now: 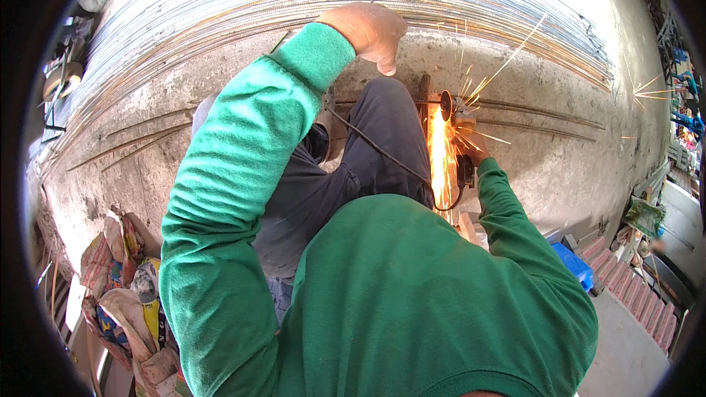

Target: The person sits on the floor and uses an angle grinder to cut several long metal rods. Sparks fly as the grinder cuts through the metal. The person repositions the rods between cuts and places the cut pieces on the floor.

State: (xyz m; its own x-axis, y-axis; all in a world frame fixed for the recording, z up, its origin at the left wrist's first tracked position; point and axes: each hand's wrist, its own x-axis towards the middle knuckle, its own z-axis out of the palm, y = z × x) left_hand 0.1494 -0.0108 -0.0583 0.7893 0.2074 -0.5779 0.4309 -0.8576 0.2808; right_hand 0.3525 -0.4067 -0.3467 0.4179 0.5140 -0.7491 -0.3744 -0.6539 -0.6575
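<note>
My left hand (368,35) is raised above my knee (386,103), thumb downward and fingers curled under; whatever they might hold is hidden. My right hand (474,145), partly behind sparks, grips an angle grinder (465,169). Its disc (446,106) is at a steel rod (498,105) lying crosswise, and a bright orange stream of sparks (441,154) pours down from it beside my right leg. A black cord (368,140) runs from the tool across my legs. A piece of wood (467,229) lies below the sparks.
Long bundled rebars (478,15) cover the far side of the concrete floor (169,81), with loose rods (132,147) at left. Piled sacks (132,301) lie lower left. A blue container (573,265), reddish stacked strips (625,287) and clutter stand right, beside the wall.
</note>
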